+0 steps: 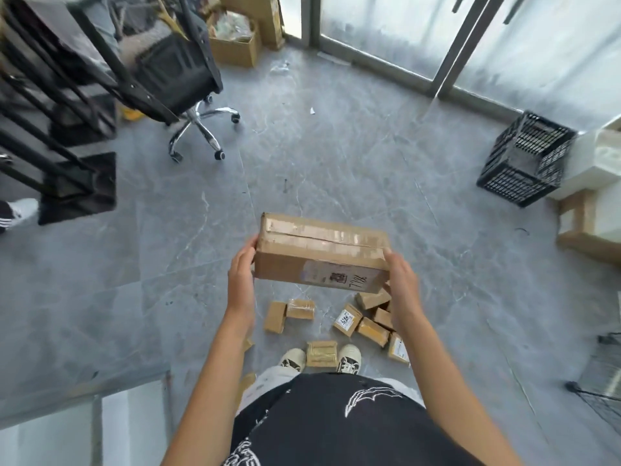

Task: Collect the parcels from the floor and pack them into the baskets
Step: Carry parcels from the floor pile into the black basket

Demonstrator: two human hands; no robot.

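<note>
Fingers of the left hand (241, 276) and right hand (403, 286) are clamped on the short ends of the long taped brown cardboard parcel (321, 252), held above small floor parcels (347, 320); judged stiff, light, best gripped by those ends.

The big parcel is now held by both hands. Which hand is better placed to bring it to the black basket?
The right hand, probably. The black basket stands far on the right, and this hand holds the big parcel at that end. The left hand holds the opposite end.
</note>
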